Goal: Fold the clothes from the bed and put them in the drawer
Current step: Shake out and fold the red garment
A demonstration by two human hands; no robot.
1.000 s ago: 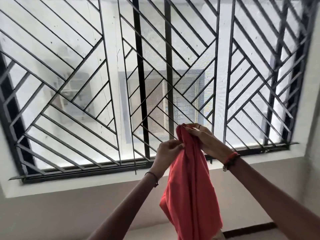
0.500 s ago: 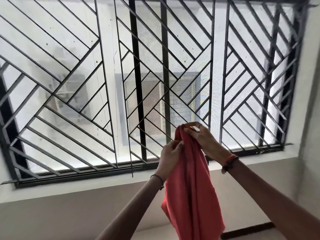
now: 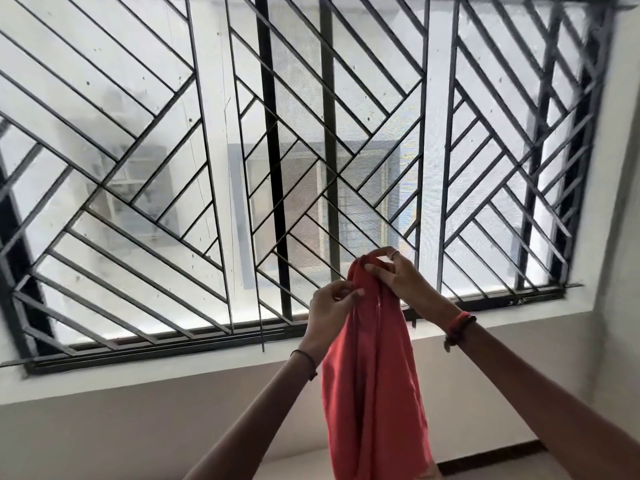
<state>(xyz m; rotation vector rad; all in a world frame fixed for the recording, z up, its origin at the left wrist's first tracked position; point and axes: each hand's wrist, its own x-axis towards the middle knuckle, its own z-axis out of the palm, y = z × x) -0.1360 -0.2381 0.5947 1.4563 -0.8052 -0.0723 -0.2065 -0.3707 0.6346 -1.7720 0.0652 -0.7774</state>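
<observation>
A coral-red garment (image 3: 372, 386) hangs in front of me, held up at arm's length before a window. My right hand (image 3: 403, 280) pinches its top edge, with the thumb and fingers curled round a fold. My left hand (image 3: 329, 308) sits just lower and to the left, its fingertips pinching the cloth's left edge. The garment's lower end runs out of the frame at the bottom. Neither the bed nor the drawer is in view.
A wide window with a black diagonal-bar grille (image 3: 277, 168) fills most of the view behind the garment. A white sill (image 3: 173, 379) runs under it, above a beige wall (image 3: 121, 431). A dark skirting strip (image 3: 491, 457) shows at the lower right.
My hands stay together at the top of the garment. The left hand has slipped slightly lower on the cloth's edge. The camera has shifted a little.
</observation>
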